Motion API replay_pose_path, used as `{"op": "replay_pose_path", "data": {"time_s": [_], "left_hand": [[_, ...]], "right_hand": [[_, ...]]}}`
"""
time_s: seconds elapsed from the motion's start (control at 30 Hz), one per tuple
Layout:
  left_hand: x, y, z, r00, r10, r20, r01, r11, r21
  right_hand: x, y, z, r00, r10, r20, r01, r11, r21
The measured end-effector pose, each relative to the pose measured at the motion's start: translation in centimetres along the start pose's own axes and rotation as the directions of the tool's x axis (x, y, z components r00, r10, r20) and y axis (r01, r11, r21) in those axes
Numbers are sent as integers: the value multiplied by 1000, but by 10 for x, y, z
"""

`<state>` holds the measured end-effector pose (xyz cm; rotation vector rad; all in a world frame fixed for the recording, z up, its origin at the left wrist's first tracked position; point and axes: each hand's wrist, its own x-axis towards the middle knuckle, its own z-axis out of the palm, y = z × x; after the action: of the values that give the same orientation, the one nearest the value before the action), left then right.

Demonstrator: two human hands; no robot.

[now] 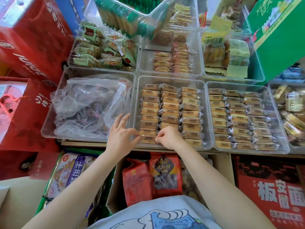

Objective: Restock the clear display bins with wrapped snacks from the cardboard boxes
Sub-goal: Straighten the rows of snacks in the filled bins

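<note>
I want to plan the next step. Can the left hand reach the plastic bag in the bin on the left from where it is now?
Probably yes. The left hand is at the wall between the middle bin and the left bin, and the plastic bag lies open to view beside it, with nothing covering it.

Bins (171, 78) are clear hard plastic, pretty glossy. Snacks (170, 106) sit in shiny see-through film wrappers. The loose bag (92, 103) is thin crinkly plastic. Red boxes (33, 47) look like printed cardboard, slightly glossy.
</note>
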<state>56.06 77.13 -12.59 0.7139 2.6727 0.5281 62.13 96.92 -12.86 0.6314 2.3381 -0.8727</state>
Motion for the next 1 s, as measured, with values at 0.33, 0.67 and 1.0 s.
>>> {"op": "replay_pose_path", "data": {"time_s": [0.33,0.67,1.0], "left_hand": [[28,28,13,997,-51,56,23,905,424],[44,10,4,989,74,-131,-61,993,97],[72,9,15,997,-33,-76,48,977,207]], "right_hand": [[7,-14,10,997,56,-52,-64,983,-174],[16,-24,-33,909,-167,-382,170,985,-27],[50,-32,-17,944,-80,-319,-103,849,-518]]}}
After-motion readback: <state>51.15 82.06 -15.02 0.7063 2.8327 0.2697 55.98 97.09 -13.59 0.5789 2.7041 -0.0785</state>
